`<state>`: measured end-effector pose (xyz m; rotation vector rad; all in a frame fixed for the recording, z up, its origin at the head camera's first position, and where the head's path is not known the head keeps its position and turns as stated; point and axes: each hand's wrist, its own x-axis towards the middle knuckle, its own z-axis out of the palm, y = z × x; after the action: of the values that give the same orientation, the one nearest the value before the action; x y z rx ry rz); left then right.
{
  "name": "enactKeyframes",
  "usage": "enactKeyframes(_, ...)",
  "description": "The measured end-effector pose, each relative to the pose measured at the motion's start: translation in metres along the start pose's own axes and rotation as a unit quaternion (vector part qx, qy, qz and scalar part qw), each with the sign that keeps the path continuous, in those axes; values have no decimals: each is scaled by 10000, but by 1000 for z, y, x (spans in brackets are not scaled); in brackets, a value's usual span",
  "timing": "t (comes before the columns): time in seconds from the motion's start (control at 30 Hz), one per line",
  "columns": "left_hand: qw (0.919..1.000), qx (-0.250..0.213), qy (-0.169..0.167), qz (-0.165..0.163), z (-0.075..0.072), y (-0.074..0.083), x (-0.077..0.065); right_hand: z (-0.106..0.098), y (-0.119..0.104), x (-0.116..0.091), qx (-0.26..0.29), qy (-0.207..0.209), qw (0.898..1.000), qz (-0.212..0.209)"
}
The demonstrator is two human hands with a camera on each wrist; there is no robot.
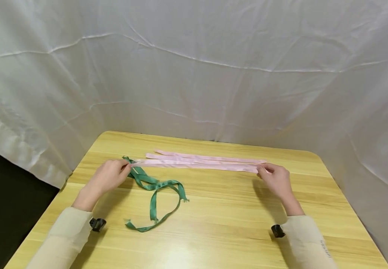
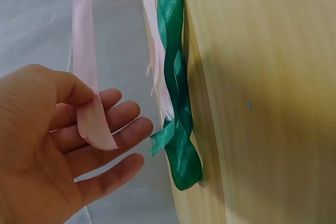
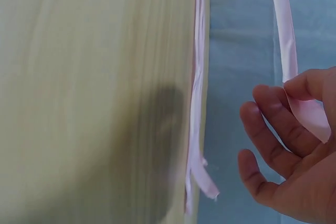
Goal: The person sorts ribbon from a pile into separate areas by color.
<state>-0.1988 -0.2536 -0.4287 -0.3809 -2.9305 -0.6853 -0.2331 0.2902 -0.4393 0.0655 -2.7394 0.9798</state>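
Observation:
A pink ribbon (image 1: 197, 165) is stretched between both hands above the table. My left hand (image 1: 112, 173) pinches one end between thumb and index finger; in the left wrist view the cut tip (image 2: 97, 124) hangs over the other fingers. The opposite end is pinched by my right hand (image 1: 276, 179), its loose tip (image 3: 310, 116) lying against the palm. Behind the held strip, more pink ribbons (image 1: 174, 153) lie side by side on the table. Green ribbons (image 1: 167, 183) with frayed ends lie near the left hand, partly looped, beside the pink ribbons' frayed left ends.
The wooden table (image 1: 227, 224) has rounded far corners. White cloth (image 1: 194, 86) hangs behind it and along the sides, with a dark area (image 1: 5, 209) at the lower left. Each wrist wears a small black camera, such as the left one (image 1: 98, 224).

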Motion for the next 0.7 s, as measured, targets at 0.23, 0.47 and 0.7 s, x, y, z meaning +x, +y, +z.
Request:
enactKeyframes(0.23, 9997, -167, -153, -57, 5, 1, 17, -7, 14, 0, 37, -99, 9997, 212)
enactKeyframes(0.47, 9986, -358, -177, -333, 12, 4, 32, -6, 22, 5, -288, -133, 9994, 123)
enactKeyframes(0.7, 9976, -457, -228, -471, 18, 8, 45, -3, 29, 10, -417, -114, 9990, 150)
